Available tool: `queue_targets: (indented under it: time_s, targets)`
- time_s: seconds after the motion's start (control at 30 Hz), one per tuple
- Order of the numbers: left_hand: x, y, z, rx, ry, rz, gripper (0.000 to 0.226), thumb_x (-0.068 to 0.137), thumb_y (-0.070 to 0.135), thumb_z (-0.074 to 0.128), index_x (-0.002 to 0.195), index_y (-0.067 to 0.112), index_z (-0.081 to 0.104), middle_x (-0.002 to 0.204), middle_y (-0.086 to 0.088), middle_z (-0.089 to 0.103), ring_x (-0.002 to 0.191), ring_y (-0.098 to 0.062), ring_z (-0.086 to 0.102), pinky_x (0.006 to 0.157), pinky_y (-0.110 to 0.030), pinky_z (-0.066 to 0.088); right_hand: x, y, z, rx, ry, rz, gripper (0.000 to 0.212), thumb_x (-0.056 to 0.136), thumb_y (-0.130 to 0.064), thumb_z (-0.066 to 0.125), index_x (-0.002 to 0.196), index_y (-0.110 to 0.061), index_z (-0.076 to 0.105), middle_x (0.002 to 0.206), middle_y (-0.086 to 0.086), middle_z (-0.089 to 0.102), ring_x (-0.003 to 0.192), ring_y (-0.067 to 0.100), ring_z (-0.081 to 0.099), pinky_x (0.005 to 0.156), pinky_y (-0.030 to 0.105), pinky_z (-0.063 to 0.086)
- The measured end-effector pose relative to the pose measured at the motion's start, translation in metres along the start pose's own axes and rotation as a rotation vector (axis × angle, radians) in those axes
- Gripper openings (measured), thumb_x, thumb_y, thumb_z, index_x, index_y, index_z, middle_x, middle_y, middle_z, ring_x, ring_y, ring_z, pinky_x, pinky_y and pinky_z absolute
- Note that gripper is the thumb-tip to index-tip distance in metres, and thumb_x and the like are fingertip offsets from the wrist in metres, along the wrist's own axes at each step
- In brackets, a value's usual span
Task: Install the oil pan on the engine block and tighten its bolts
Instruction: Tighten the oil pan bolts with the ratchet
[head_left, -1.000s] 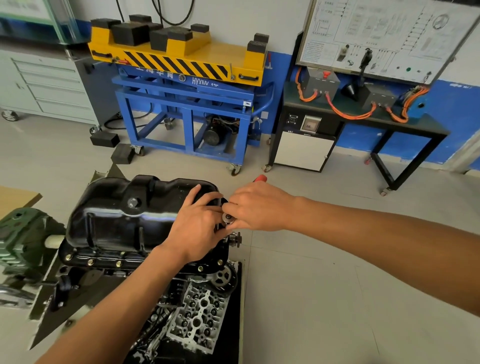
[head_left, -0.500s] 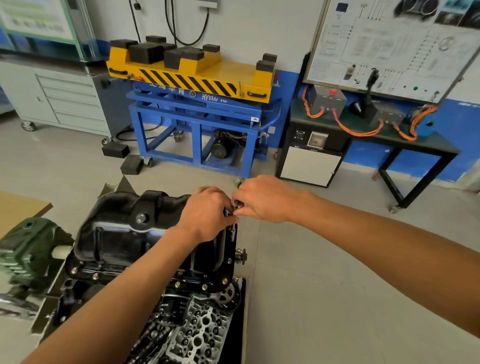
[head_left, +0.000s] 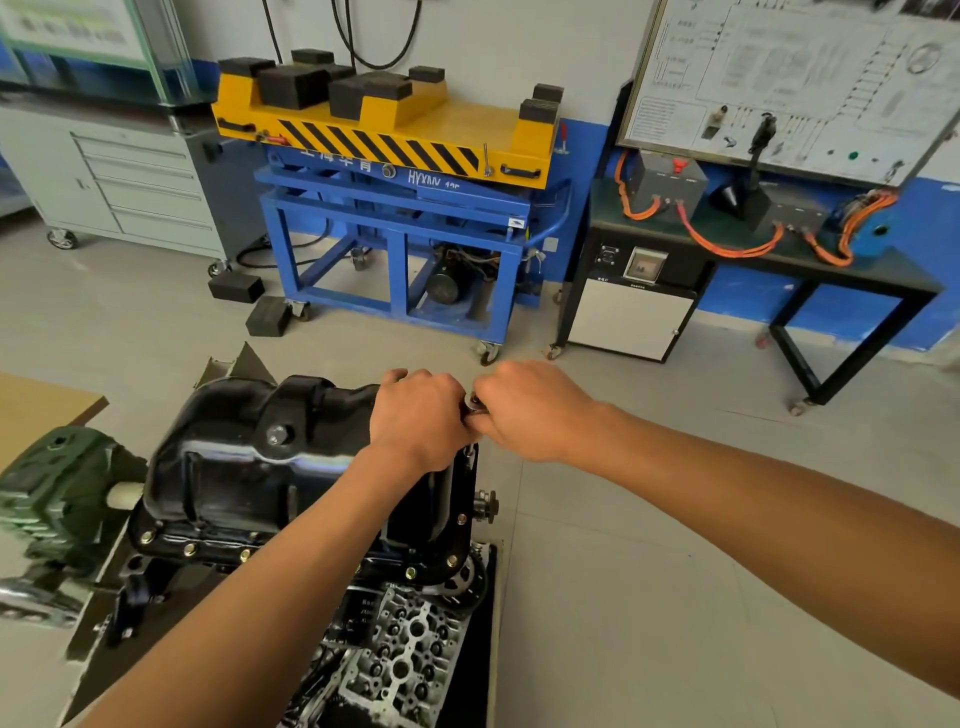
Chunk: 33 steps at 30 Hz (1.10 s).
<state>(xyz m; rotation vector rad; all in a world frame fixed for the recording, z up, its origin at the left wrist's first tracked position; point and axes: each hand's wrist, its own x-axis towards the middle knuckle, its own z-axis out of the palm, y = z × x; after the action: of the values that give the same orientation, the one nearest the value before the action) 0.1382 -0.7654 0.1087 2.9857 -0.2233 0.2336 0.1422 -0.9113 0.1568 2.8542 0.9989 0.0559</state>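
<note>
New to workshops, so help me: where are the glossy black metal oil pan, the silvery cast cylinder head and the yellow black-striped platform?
Glossy black metal oil pan (head_left: 234, 467): head view, its shiny near side.
Silvery cast cylinder head (head_left: 405, 660): head view, its ported middle face.
Yellow black-striped platform (head_left: 467, 122): head view, its flat top.

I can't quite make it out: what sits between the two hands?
In the head view, a small shiny metal tool head shows between the left hand and right hand, above the oil pan.

Your left hand (head_left: 421, 423) curls at far right corner of oil pan (head_left: 234, 457), its hold hidden, touching your right hand (head_left: 530, 410), which grips small metal tool (head_left: 474, 404). Bolts (head_left: 189, 548) line pan flange.
</note>
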Motion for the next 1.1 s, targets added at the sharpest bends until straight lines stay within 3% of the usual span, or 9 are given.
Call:
queue_targets:
  time_s: [0.23,0.3,0.33,0.4,0.5,0.6,0.7,0.83,1.1]
  targets:
    - [-0.004,0.001,0.002,0.074,-0.014,0.010,0.028,0.089,0.054,0.056,0.085,0.026,0.060,0.095,0.002,0.069,0.105,-0.017,0.060,0.115,-0.040,0.024,0.008,-0.012,0.004,-0.027,-0.042,0.020,0.026,0.093,-0.015,0.057,0.068,-0.014,0.050,0.062,-0.001,0.038,0.054,0.018,0.042,0.049,0.030,0.031]
    - [-0.002,0.001,0.001,0.074,-0.018,-0.003,0.032,0.087,0.056,0.059,0.090,0.025,0.064,0.099,0.001,0.069,0.108,-0.017,0.060,0.115,-0.039,0.026,0.014,0.006,-0.003,-0.078,-0.065,-0.146,0.021,0.095,-0.028,0.058,0.079,-0.016,0.064,0.065,-0.002,0.049,0.069,0.020,0.055,0.087,0.039,0.046]
    - [-0.001,0.002,0.001,0.082,-0.025,0.001,0.033,0.087,0.057,0.060,0.093,0.025,0.067,0.100,0.001,0.069,0.109,-0.017,0.060,0.115,-0.039,0.026,0.015,0.017,-0.005,-0.106,-0.078,-0.230,0.021,0.096,-0.036,0.057,0.089,-0.019,0.068,0.072,-0.003,0.056,0.081,0.018,0.057,0.109,0.046,0.032]
    - [-0.002,0.001,0.002,0.099,-0.036,0.017,0.033,0.087,0.058,0.060,0.095,0.028,0.071,0.100,0.002,0.069,0.111,-0.016,0.058,0.115,-0.039,0.025,0.015,0.037,-0.005,-0.131,-0.065,-0.374,0.027,0.096,-0.045,0.055,0.107,-0.023,0.067,0.093,-0.006,0.065,0.102,0.015,0.056,0.120,0.051,0.010]
    - [-0.003,0.001,0.002,0.120,-0.026,0.028,0.032,0.088,0.058,0.058,0.094,0.031,0.073,0.100,0.004,0.070,0.114,-0.014,0.057,0.117,-0.040,0.024,0.017,0.052,-0.001,-0.153,0.024,-0.519,0.030,0.096,-0.043,0.056,0.113,-0.021,0.067,0.111,-0.005,0.067,0.117,0.018,0.054,0.119,0.052,0.018]
    - [-0.005,0.003,0.004,0.135,0.000,0.012,0.033,0.088,0.058,0.057,0.095,0.030,0.073,0.101,0.003,0.071,0.116,-0.015,0.057,0.117,-0.040,0.025,0.019,0.050,0.001,-0.109,0.031,-0.502,0.033,0.099,-0.043,0.054,0.116,-0.017,0.065,0.101,0.000,0.066,0.099,0.020,0.059,0.112,0.046,0.031]
    - [-0.007,0.004,0.005,0.128,0.024,0.010,0.037,0.086,0.062,0.057,0.097,0.029,0.072,0.100,0.003,0.071,0.116,-0.015,0.057,0.118,-0.041,0.025,0.011,0.046,0.008,-0.018,0.071,-0.446,0.034,0.100,-0.041,0.052,0.115,-0.012,0.063,0.090,0.003,0.060,0.079,0.018,0.052,0.078,0.040,0.047]
    - [-0.007,0.001,0.007,0.117,0.022,0.025,0.042,0.083,0.066,0.060,0.098,0.029,0.071,0.103,0.004,0.071,0.117,-0.014,0.057,0.119,-0.040,0.022,0.003,0.038,0.017,-0.115,0.181,-0.452,0.034,0.099,-0.040,0.056,0.110,-0.009,0.064,0.084,0.007,0.062,0.075,0.024,0.059,0.055,0.034,0.034]
    - [-0.001,0.000,-0.001,-0.149,0.075,-0.010,0.027,0.086,0.056,0.067,0.096,0.033,0.074,0.099,0.004,0.074,0.109,-0.017,0.061,0.112,-0.038,0.028,0.015,0.045,-0.006,-0.058,0.127,-0.448,0.035,0.101,-0.043,0.049,0.116,-0.014,0.063,0.093,0.001,0.061,0.087,0.018,0.054,0.080,0.033,0.040]
